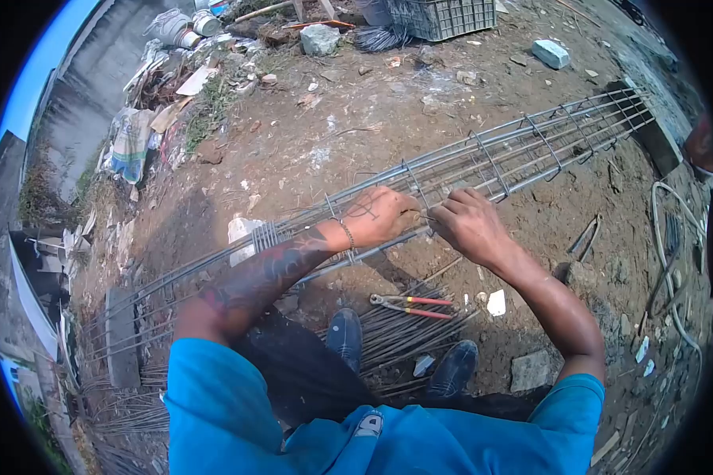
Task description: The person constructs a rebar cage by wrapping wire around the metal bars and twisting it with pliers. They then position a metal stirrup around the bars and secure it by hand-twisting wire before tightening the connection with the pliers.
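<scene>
The cage (489, 166) of bars runs across the frame, from the lower left to the upper right, with square ties spaced along it. Its upper-right end rests on a block (659, 146), and its bars cross another block (122, 336) at lower left.

Both hands are at the cage in the middle of the frame, close together. The left hand (382, 214) has its fingers curled in, almost closed; the right hand (467, 226) faces it with bent fingers, partly closed. Whether either has hold of a bar or a wire cannot be told, as the fingers hide it.

Below the hands, pliers (429, 301) with red handles lie on loose rods (388, 340), between two boots (344, 340). A dark tool (583, 239) lies on the dirt right of centre. A pale hose (659, 198) curls down the right side. A crate (456, 20) stands at the top, near a stone (320, 39).
</scene>
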`<state>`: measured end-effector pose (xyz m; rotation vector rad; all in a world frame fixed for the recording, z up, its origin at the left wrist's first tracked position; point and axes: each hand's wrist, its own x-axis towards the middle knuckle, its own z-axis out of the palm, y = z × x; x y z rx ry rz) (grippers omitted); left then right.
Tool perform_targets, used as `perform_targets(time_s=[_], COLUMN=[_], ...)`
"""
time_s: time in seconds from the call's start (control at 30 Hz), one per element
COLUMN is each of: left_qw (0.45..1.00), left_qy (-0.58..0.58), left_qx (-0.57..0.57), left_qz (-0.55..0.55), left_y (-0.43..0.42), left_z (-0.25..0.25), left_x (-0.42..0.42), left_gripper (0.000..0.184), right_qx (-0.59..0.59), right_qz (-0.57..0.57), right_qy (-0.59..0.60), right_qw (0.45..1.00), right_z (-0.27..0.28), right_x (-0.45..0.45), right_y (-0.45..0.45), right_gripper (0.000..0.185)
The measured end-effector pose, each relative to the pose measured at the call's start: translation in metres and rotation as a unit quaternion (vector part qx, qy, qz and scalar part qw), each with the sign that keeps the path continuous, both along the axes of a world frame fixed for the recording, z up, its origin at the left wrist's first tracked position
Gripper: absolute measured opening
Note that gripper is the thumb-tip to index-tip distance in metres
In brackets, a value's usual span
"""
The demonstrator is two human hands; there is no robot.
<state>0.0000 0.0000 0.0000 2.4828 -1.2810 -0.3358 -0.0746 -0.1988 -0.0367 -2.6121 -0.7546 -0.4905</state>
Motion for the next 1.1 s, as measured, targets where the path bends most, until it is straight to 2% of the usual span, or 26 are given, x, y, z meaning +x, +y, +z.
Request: perform_targets(time_s=[0.1,0.17,0.23,0.3,0.33,0.4,0.43,0.5,0.53,0.57,0.63,0.67,0.7,0.73,0.77,0.8,0.83,0.97,1.1], left_qw=[0.999,0.980,0.961,0.941,0.945,0.953,0.954,0.968,0.982,0.983,0.996,0.995,0.993,0.992,0.990,0.988,0.986,0.987,0.985], left_qy=[-0.025,-0.154,-0.215,-0.247,-0.232,-0.192,-0.187,-0.080,-0.029,-0.030,-0.043,-0.057,-0.051,-0.047,-0.063,-0.057,-0.048,-0.058,-0.018], left_qx=[-0.019,-0.050,0.016,-0.021,-0.020,-0.086,-0.086,-0.119,-0.092,-0.092,-0.052,-0.055,-0.080,-0.104,-0.105,-0.126,-0.146,-0.145,-0.173], left_qz=[-0.004,-0.114,-0.170,-0.231,-0.230,-0.217,-0.217,-0.207,-0.160,-0.157,-0.062,-0.067,-0.063,-0.061,-0.067,-0.070,-0.073,-0.027,0.015], left_y=[0.003,0.012,0.014,0.016,0.017,0.013,0.012,0.010,0.012,0.015,0.017,0.018,0.022,0.024,0.025,0.026,0.028,0.035,0.049], left_z=[-0.008,-0.015,0.003,0.011,0.005,0.001,-0.003,-0.005,-0.003,-0.001,0.009,0.014,0.020,0.029,0.038,0.045,0.051,0.083,0.095], left_x=[-0.001,0.006,0.006,0.007,0.002,0.005,0.001,-0.006,-0.008,-0.010,-0.005,-0.002,0.001,0.005,0.006,0.004,0.002,-0.004,-0.005], left_gripper=[0.020,0.020,0.024,0.028,0.028,0.023,0.023,0.018,0.015,0.015,0.015,0.015,0.016,0.016,0.016,0.016,0.016,0.014,0.015], right_qx=[-0.060,0.068,0.160,0.277,0.280,0.392,0.393,0.422,0.406,0.403,0.621,0.466,0.167,-0.029,-0.100,-0.167,-0.175,-0.241,-0.282], right_qz=[0.005,0.005,-0.010,0.021,0.021,0.088,0.088,0.107,0.097,0.099,-0.012,-0.057,-0.130,-0.091,-0.018,0.047,0.083,0.114,0.156], right_qy=[0.018,0.072,0.291,0.473,0.485,0.543,0.546,0.559,0.549,0.549,0.472,0.382,0.363,0.295,0.328,0.342,0.298,0.347,0.335], right_qw=[0.998,0.995,0.943,0.836,0.828,0.737,0.734,0.705,0.725,0.725,0.626,0.796,0.908,0.951,0.939,0.924,0.935,0.899,0.886], right_z=[-0.009,-0.013,0.003,0.002,-0.006,-0.012,-0.015,-0.020,-0.026,-0.033,-0.049,-0.074,-0.076,-0.107,-0.127,-0.147,-0.181,-0.231,-0.243], right_x=[0.004,0.007,0.013,0.020,0.015,0.019,0.015,0.013,0.015,0.015,0.018,0.019,0.009,-0.008,-0.025,-0.040,-0.056,-0.066,-0.066], right_y=[0.001,0.007,0.003,-0.005,-0.007,-0.011,-0.008,-0.005,-0.005,-0.001,0.004,-0.001,0.009,0.021,0.037,0.055,0.070,0.101,0.099], right_gripper=[0.016,0.014,0.015,0.019,0.019,0.023,0.023,0.024,0.029,0.029,0.040,0.046,0.048,0.055,0.063,0.064,0.061,0.051,0.040])
